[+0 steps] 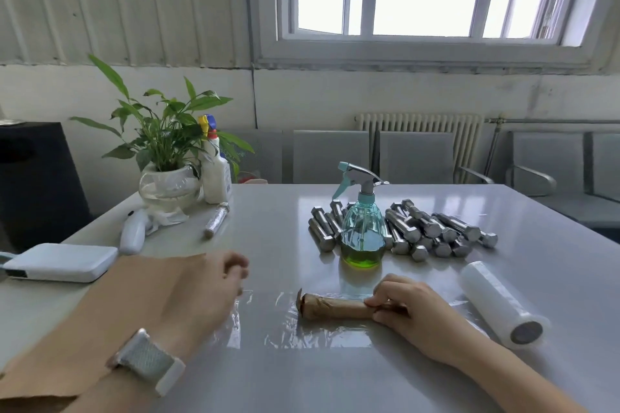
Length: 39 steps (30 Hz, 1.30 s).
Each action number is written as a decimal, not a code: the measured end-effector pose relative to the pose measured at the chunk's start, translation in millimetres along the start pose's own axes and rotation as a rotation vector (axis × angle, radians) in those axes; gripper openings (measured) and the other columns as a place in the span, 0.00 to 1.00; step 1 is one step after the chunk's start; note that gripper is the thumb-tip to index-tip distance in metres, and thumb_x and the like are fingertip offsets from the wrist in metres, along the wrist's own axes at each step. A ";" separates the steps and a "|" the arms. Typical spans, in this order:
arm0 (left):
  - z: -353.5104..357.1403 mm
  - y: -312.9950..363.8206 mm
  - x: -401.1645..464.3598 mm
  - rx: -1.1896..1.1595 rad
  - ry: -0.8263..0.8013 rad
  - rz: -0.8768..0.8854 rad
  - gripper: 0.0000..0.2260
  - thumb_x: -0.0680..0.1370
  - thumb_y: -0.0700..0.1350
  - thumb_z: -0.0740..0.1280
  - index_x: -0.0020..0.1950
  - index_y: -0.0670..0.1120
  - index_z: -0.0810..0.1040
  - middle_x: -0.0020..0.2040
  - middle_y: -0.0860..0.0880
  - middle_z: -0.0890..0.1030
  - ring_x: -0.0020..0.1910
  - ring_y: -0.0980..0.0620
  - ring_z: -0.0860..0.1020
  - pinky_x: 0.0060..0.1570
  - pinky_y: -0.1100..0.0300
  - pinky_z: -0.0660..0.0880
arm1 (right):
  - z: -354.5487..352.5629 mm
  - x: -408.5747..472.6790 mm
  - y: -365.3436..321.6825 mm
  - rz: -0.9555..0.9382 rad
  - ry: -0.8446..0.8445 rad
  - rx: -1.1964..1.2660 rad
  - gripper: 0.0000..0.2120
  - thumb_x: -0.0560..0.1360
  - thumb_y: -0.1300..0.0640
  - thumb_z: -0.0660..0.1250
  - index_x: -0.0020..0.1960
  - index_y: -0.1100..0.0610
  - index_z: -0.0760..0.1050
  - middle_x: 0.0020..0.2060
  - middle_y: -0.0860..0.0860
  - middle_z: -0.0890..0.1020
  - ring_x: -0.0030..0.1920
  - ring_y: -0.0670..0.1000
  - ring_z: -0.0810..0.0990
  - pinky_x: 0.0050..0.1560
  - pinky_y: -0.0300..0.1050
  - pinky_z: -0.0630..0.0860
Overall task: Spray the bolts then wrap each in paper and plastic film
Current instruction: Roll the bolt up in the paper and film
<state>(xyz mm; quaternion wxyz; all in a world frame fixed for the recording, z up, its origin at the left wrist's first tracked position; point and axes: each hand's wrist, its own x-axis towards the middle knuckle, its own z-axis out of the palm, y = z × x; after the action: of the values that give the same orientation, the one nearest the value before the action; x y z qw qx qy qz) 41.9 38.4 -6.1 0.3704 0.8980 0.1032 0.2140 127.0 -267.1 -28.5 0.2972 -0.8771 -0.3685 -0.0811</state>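
A bolt wrapped in brown paper (pixel 332 306) lies on a sheet of clear plastic film (pixel 302 329) near the table's front. My right hand (pixel 406 308) pinches the paper-wrapped bolt at its right end. My left hand (pixel 208 288) hovers at the film's left edge with fingers curled, and whether it holds the film is unclear. Behind them stands a teal spray bottle (pixel 362 231) with green liquid, in front of a pile of several bare steel bolts (pixel 422 231). A roll of plastic film (pixel 500 305) lies at the right. Brown paper (pixel 110 305) lies under my left forearm.
One film-wrapped bolt (pixel 217 220) lies at the back left beside a potted plant (pixel 167 178) and a white spray bottle (pixel 216 171). A white handheld device (pixel 134 233) and a white box (pixel 60 261) sit at the left edge. Grey chairs (pixel 416 154) stand beyond the table.
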 end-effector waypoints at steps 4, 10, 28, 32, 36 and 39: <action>-7.5 -23.2 17.0 0.485 -0.099 -0.200 0.12 0.76 0.58 0.68 0.40 0.52 0.75 0.45 0.52 0.81 0.49 0.49 0.79 0.43 0.59 0.71 | 0.4 -1.3 -0.9 0.005 -0.002 -0.003 0.06 0.72 0.62 0.74 0.45 0.52 0.81 0.46 0.44 0.81 0.48 0.45 0.79 0.52 0.39 0.73; 9.3 -14.1 17.4 0.553 -0.156 -0.190 0.14 0.76 0.59 0.67 0.36 0.54 0.72 0.49 0.48 0.78 0.57 0.48 0.76 0.53 0.57 0.73 | 0.6 -1.4 0.7 0.003 0.003 -0.009 0.06 0.73 0.61 0.74 0.47 0.53 0.82 0.46 0.43 0.80 0.48 0.45 0.78 0.52 0.39 0.73; 105.3 100.8 16.1 -0.279 -0.528 -0.211 0.09 0.81 0.48 0.64 0.46 0.44 0.73 0.25 0.48 0.77 0.20 0.52 0.73 0.24 0.64 0.71 | 1.6 1.2 4.5 -0.062 -0.003 0.004 0.04 0.72 0.60 0.74 0.45 0.53 0.81 0.41 0.35 0.74 0.44 0.42 0.76 0.48 0.39 0.73; 104.8 102.5 16.5 -0.254 -0.607 -0.221 0.12 0.83 0.46 0.58 0.47 0.40 0.75 0.25 0.45 0.78 0.19 0.52 0.73 0.19 0.67 0.65 | 2.3 1.3 7.6 -0.040 0.015 0.038 0.04 0.71 0.61 0.75 0.44 0.53 0.82 0.39 0.36 0.74 0.40 0.36 0.74 0.42 0.30 0.68; 108.4 98.5 14.7 -0.329 -0.602 -0.191 0.09 0.82 0.37 0.50 0.54 0.43 0.69 0.24 0.47 0.76 0.20 0.51 0.71 0.17 0.68 0.61 | 3.1 2.0 9.2 -0.025 0.031 0.052 0.05 0.71 0.59 0.76 0.45 0.53 0.84 0.39 0.38 0.76 0.41 0.41 0.77 0.44 0.32 0.71; 109.4 94.8 16.3 -0.325 -0.621 -0.205 0.13 0.78 0.34 0.52 0.53 0.48 0.70 0.34 0.45 0.79 0.24 0.49 0.74 0.23 0.64 0.65 | 3.1 2.3 10.0 -0.022 0.038 0.046 0.05 0.70 0.59 0.76 0.45 0.52 0.83 0.39 0.38 0.76 0.42 0.43 0.78 0.45 0.34 0.73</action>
<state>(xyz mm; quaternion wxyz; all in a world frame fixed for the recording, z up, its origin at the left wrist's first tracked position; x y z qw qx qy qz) 109.3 -90.7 -3.2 0.5415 0.8345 0.0399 -0.0936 135.4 -269.4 -34.8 0.3234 -0.8643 -0.3739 -0.0926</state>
